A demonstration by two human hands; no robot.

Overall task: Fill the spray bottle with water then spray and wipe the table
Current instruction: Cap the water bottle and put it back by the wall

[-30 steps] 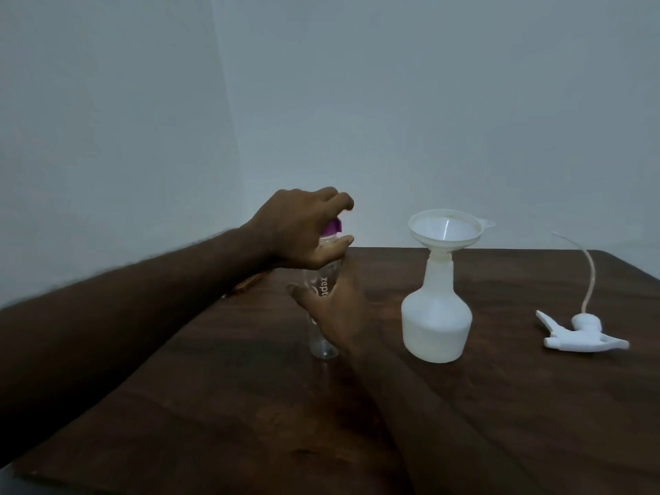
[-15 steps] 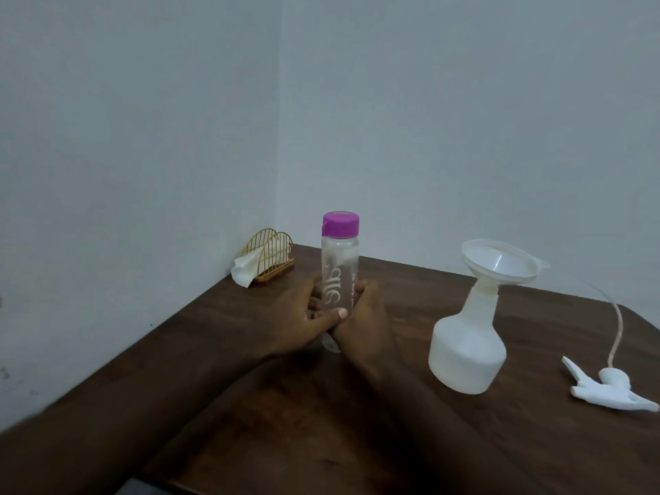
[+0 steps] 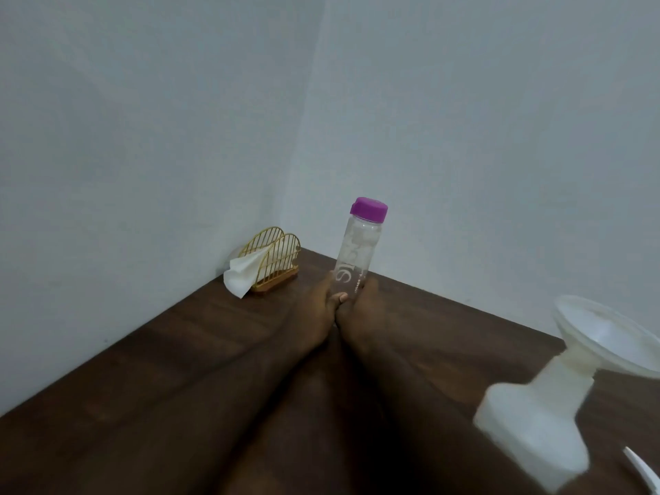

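Note:
A clear water bottle with a purple cap stands upright far out on the dark wooden table. My left hand and my right hand grip its lower part from both sides, the left thumb across the front. The white spray bottle with a white funnel in its neck stands at the right, blurred. A sliver of the white spray head shows at the bottom right corner.
A gold wire napkin holder with a white tissue sits in the far corner of the table against the pale walls. The table's left edge runs along the wall.
My left hand has left the purple cap and come down to the bottle's lower part beside my right hand. The view has swung left, pushing the spray bottle and funnel toward the right edge.

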